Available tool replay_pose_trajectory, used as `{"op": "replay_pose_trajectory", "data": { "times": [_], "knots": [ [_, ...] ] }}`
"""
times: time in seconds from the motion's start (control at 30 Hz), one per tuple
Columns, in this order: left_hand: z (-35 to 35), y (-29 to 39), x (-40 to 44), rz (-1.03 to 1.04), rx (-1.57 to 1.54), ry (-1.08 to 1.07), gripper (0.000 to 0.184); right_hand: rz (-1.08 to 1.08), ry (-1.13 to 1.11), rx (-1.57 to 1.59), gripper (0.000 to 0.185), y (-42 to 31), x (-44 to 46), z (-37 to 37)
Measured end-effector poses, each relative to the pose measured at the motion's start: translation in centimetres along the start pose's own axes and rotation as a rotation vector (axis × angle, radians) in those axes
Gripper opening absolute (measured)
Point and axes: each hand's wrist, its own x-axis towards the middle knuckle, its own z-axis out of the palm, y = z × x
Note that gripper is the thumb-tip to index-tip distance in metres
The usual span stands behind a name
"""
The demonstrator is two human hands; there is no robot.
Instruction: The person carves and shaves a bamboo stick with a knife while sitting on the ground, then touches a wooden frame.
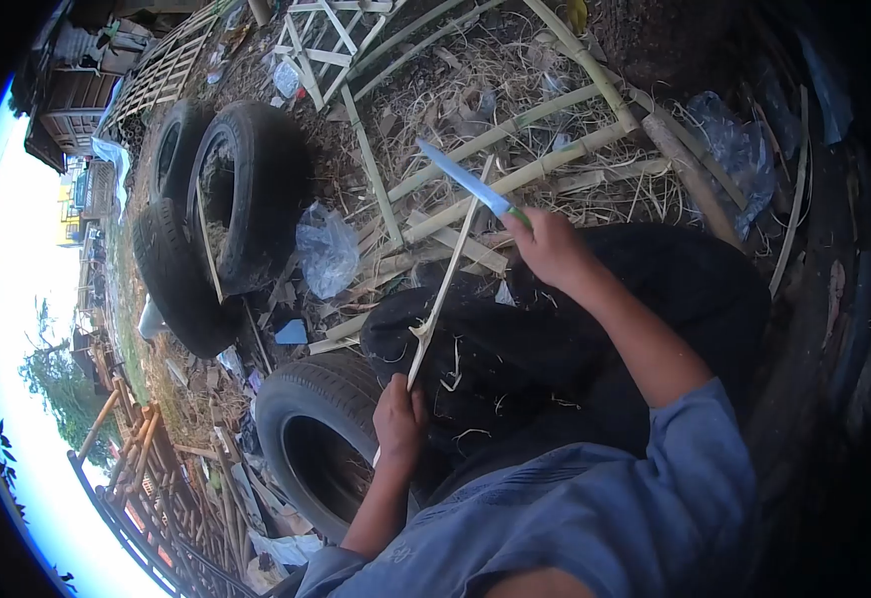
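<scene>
My right hand (553, 249) is closed round the green handle of a knife (463, 179), whose long pale blade points up and to the left. In my left hand (399, 424) a thin, light bamboo strip (445, 284) is gripped near its lower part. The strip slants up past my dark-clothed knees, and its upper end lies close to the blade; whether they touch I cannot tell. A curled shaving (420, 329) sticks out from the strip partway along. Several thin shavings (472, 433) lie on the dark cloth over my legs.
A tyre (286, 399) lies by my left arm, with several more tyres (266, 189) further off. Split bamboo frames (515, 184) rest on the littered ground ahead. Clear plastic bags (326, 249) lie around. Bamboo furniture (146, 488) stands at the lower left.
</scene>
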Motion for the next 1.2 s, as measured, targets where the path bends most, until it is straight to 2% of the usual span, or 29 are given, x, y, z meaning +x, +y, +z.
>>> {"op": "replay_pose_trajectory", "data": {
  "times": [0.1,0.27,0.33,0.37,0.4,0.5,0.6,0.67,0.73,0.8,0.87,0.93,0.97,1.0,1.07,1.2],
  "knots": [
    [0.1,0.2,0.0,0.002,-0.016,-0.003,0.018,0.017,0.069,-0.044,0.044,0.5,0.7,-1.6],
    [0.6,0.5,0.1,-0.115,0.048,-0.090,0.020,0.058,0.092,-0.029,0.041,0.7,0.9,0.1],
    [0.8,0.2,0.2,-0.119,0.071,-0.111,0.022,0.035,-0.099,-0.051,0.039,0.6,-0.7,1.1],
    [0.9,0.1,0.2,-0.111,0.074,-0.107,0.022,-0.060,-0.049,-0.019,0.036,0.2,-2.3,2.6],
    [1.1,0.1,0.2,-0.107,0.075,-0.101,0.023,0.007,-0.147,-0.061,0.034,-0.3,-3.0,3.1],
    [1.1,-0.3,0.1,-0.102,0.075,-0.107,0.023,-0.022,-0.160,-0.076,0.035,-0.7,-3.3,1.9],
    [1.3,-0.5,0.2,-0.119,0.054,-0.120,0.024,-0.100,-0.132,-0.062,0.037,-0.8,-1.6,0.4],
    [1.4,-0.5,0.3,-0.111,0.054,-0.108,0.024,0.038,0.012,0.038,0.039,-0.2,0.1,-0.4],
    [1.5,-0.6,0.2,-0.096,0.055,-0.094,0.024,0.007,-0.140,-0.042,0.039,0.2,-1.6,1.7],
    [1.5,-0.7,0.2,-0.104,0.051,-0.098,0.023,-0.140,-0.206,-0.064,0.039,-0.9,-4.5,3.5],
    [1.4,-0.4,0.4,-0.112,0.038,-0.096,0.022,-0.119,-0.273,-0.068,0.039,-1.1,-4.6,3.6],
    [1.5,-0.4,0.2,-0.131,0.031,-0.102,0.022,-0.064,-0.173,0.006,0.040,-1.4,-3.0,2.5],
    [1.5,-0.4,0.1,-0.120,0.032,-0.088,0.022,-0.087,-0.083,0.013,0.035,-0.7,-1.7,2.0],
    [1.6,-0.4,0.2,-0.103,0.029,-0.067,0.022,-0.087,-0.082,0.014,0.035,-0.3,-1.9,1.7],
    [1.8,-0.6,0.3,-0.110,0.023,-0.068,0.022,-0.330,0.121,-0.214,0.026,-0.1,-1.3,1.1],
    [1.7,-0.6,0.2,-0.137,0.018,-0.077,0.022,-0.524,0.159,-0.312,0.022,-1.5,-3.6,1.5]
  ]
}}
